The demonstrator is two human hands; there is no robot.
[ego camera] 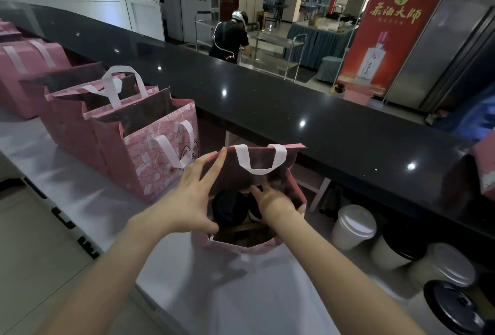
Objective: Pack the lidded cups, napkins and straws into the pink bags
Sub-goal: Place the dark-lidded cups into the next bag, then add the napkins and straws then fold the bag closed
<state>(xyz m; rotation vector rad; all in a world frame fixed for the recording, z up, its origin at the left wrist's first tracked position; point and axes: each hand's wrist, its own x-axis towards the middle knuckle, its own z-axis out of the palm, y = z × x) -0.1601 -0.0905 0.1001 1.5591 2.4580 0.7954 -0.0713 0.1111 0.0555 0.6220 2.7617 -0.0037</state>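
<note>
Pink bag [298, 195] on white worktop [241, 297]: your left hand [187, 198] spread wide along its left rim; your right hand [274, 202] reached inside above dark-lidded cups [230, 208], grip blurred, untellable. Loose lidded cups [353, 225] stood right; more pink bags [150, 152] behind, left.

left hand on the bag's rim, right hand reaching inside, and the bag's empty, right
Not empty: the head view shows dark-lidded cups in the bag, under the right hand. The rest holds: the left hand is on the rim and the right hand reaches inside.
</note>
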